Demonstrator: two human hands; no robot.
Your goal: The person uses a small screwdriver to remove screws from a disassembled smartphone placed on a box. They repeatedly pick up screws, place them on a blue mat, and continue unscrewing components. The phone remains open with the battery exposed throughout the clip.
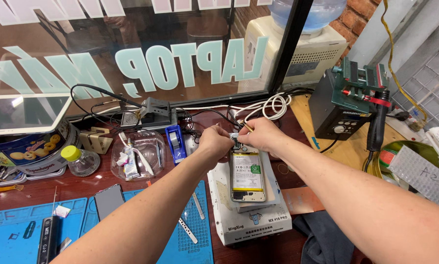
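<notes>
An opened phone (247, 177) with its white battery showing lies face down on a white heating plate (251, 220). My left hand (214, 142) pinches something small at the phone's top edge; what it is I cannot make out. My right hand (262, 134) holds a thin brass-tipped tool (247, 126) at the same top edge. Both hands meet just above the battery.
A blue work mat (190, 230) with tweezers (187, 230) and a dark phone (108, 200) lies on the left. Behind are a tape dispenser (175, 143), a clear tub (139, 156), a small bottle (80, 160), a biscuit tin (31, 149), tangled cables (268, 105). A hot-air station (344, 105) stands right.
</notes>
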